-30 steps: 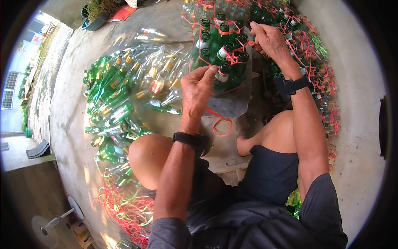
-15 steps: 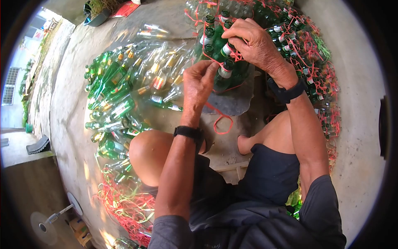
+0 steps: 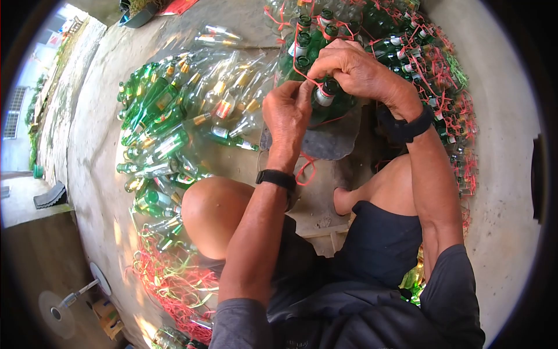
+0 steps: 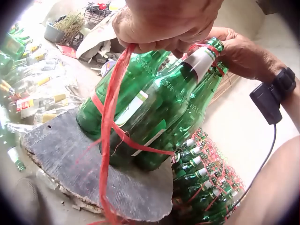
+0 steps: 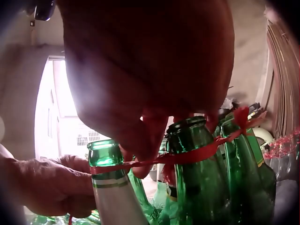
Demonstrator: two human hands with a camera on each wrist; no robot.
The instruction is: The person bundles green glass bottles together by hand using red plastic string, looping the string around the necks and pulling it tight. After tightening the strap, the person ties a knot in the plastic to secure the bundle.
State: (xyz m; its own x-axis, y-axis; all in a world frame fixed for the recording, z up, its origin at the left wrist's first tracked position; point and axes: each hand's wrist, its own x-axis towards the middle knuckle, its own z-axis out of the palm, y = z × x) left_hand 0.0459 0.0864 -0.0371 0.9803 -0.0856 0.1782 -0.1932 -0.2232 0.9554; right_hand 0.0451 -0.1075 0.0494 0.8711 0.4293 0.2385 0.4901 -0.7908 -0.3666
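Note:
Green bottles [image 3: 324,99] [image 4: 154,103] stand upright in a bundle on a dark slab [image 3: 334,144] [image 4: 61,154], with red plastic ribbon [image 4: 108,117] [image 5: 197,153] round their necks and lower sides. At the near neck, the left hand [image 3: 286,119] [image 4: 168,23] [image 5: 51,185] pinches the ribbon, whose loose end hangs past the slab's edge. The right hand [image 3: 363,72] [image 4: 248,56] [image 5: 150,61] is over the bottle tops, its fingertips down among the necks at the ribbon, close to the left fingertips. What those fingertips grip is partly hidden.
Loose green and clear bottles [image 3: 157,110] lie in a pile at the left. Tied bottles [image 3: 453,116] line the right side, and clear ones [image 3: 343,11] stand behind the bundle. Red and green ribbon [image 3: 174,279] is heaped at the lower left; a fan [image 3: 75,296] stands beyond it.
The right hand has come in from the bundle's right side to the near necks, beside the left hand. The left hand has shifted slightly right, still pinching ribbon.

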